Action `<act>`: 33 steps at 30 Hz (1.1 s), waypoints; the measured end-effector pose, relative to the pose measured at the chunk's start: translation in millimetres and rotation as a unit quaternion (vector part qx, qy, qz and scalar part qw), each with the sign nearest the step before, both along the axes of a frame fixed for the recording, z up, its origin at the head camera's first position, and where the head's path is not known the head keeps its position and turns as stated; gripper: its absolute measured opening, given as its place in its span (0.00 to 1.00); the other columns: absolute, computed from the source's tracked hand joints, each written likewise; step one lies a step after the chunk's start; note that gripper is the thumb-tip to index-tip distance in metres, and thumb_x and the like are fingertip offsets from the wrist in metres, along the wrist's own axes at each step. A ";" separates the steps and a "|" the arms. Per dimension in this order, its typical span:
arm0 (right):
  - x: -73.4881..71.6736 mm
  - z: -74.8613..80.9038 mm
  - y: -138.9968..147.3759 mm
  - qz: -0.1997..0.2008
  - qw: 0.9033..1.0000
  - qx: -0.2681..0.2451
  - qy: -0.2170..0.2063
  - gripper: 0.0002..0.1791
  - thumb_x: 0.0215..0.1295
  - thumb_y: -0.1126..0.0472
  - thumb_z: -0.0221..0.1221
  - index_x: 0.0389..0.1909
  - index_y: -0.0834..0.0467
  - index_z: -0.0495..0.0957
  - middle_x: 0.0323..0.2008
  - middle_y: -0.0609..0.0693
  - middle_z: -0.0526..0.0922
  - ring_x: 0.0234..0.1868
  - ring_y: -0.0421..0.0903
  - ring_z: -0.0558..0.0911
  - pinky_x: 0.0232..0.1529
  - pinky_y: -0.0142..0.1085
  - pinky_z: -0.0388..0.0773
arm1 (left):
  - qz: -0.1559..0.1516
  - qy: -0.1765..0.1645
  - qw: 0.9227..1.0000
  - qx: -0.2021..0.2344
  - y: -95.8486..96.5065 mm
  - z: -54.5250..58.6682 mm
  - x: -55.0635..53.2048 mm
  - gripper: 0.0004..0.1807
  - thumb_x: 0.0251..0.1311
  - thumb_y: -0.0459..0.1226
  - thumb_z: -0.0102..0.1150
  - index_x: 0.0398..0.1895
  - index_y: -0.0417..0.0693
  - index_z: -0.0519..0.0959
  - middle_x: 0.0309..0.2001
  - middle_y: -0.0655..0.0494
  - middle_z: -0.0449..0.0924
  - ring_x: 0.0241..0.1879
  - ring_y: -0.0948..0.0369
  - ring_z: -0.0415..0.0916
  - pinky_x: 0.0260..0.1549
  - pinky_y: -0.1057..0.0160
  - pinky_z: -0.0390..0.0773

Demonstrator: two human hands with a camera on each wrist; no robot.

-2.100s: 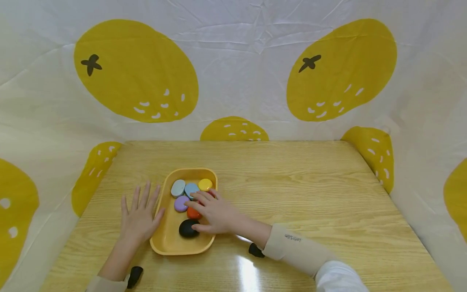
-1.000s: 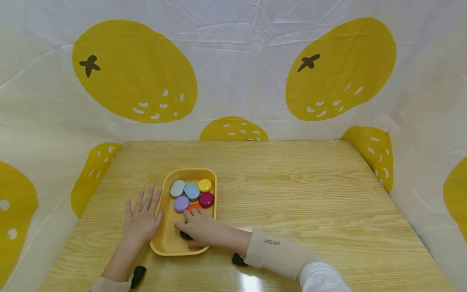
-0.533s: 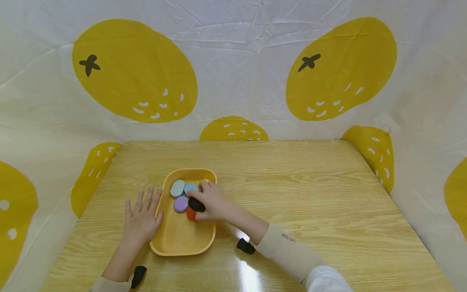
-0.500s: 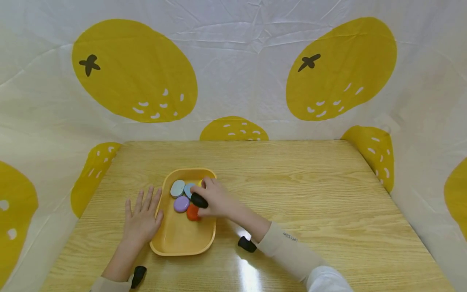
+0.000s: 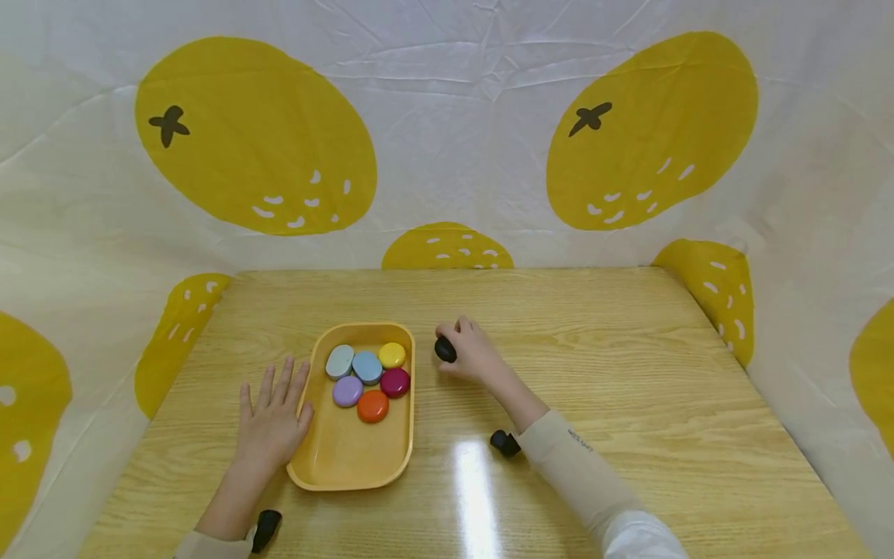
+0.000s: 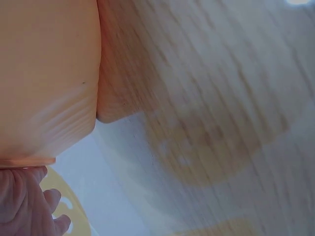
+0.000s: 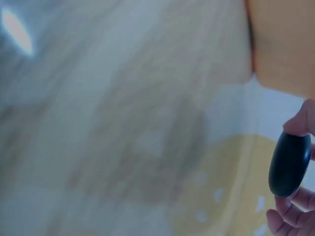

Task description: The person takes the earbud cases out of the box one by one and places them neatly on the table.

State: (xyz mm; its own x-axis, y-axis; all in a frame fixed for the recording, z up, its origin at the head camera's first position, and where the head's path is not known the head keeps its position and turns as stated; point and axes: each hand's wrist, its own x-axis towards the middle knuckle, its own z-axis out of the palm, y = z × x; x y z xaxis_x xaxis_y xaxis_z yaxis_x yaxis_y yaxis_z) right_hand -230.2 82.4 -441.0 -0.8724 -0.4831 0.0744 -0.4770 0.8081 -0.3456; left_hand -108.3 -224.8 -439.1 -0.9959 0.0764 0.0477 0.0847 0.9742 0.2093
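Between thumb and fingers my right hand (image 5: 472, 353) pinches a smooth black oval stone (image 5: 445, 349), right of the tray. The right wrist view shows the black stone (image 7: 289, 164) tilted on edge, thumb at one end and fingers at the other, with table visible beyond it. My left hand (image 5: 274, 423) lies with straight spread fingers along the left rim of the yellow-orange tray (image 5: 335, 466). In the tray sit glossy rounded stones: pale grey-blue (image 5: 340, 362), light blue (image 5: 367, 366), yellow (image 5: 392, 355), dark magenta (image 5: 395, 383), purple (image 5: 348, 391) and orange-red (image 5: 373, 406).
The wooden table (image 5: 594, 373) reaches back to a white cloth (image 5: 461, 155) printed with yellow fruit. Cloth also hangs at both sides. Black wrist pieces (image 5: 504, 443) sit by each forearm. A bright reflection shines on the tabletop near the front.
My right hand took hold of the black stone in the tray's front part, lifted it, and carried it out over the right rim. The left hand stayed nearly still.
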 end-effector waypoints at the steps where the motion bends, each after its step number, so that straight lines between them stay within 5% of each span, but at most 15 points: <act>1: -1.5 -3.8 1.3 -0.002 1.000 0.005 -0.001 0.30 0.48 0.53 0.67 0.54 0.51 0.70 0.44 0.57 0.67 0.42 0.52 0.69 0.40 0.42 0.72 | 0.000 0.000 1.000 0.001 -0.1 -0.3 0.1 0.31 0.67 0.43 0.38 0.71 0.49 0.46 0.71 0.42 0.42 0.69 0.43 0.33 0.60 0.36 0.28; 15: -6.9 -19.0 3.8 -0.007 0.999 0.047 -0.015 0.27 0.49 0.53 0.67 0.51 0.50 0.70 0.44 0.58 0.68 0.40 0.53 0.69 0.38 0.45 0.73 | 0.002 -0.006 1.000 -0.004 -0.5 -0.4 -0.7 0.32 0.66 0.44 0.38 0.72 0.49 0.45 0.72 0.43 0.40 0.70 0.44 0.31 0.61 0.37 0.27; 26: -5.2 -11.4 3.4 -0.015 0.998 0.046 -0.031 0.32 0.50 0.53 0.66 0.57 0.49 0.68 0.47 0.58 0.68 0.45 0.55 0.70 0.44 0.47 0.71 | 0.003 -0.009 1.000 -0.002 0.7 1.5 -0.1 0.31 0.67 0.43 0.38 0.71 0.48 0.46 0.72 0.43 0.40 0.70 0.43 0.32 0.61 0.36 0.27; 33: 3.0 13.2 -11.6 0.029 0.997 -0.009 0.067 0.29 0.54 0.53 0.61 0.58 0.50 0.67 0.49 0.56 0.70 0.50 0.53 0.70 0.51 0.48 0.68 | 0.002 -0.004 1.000 0.001 0.3 0.8 0.9 0.31 0.66 0.43 0.38 0.71 0.48 0.47 0.72 0.43 0.40 0.69 0.43 0.32 0.61 0.36 0.28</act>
State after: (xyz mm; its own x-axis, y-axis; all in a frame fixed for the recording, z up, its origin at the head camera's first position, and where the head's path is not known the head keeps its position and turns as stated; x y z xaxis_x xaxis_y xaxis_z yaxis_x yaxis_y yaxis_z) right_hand -227.3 70.8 -427.8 -0.8248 -0.5301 0.1968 -0.5655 0.7723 -0.2895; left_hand -107.4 -224.5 -438.3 -0.9966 0.0730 0.0392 0.0797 0.9741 0.2118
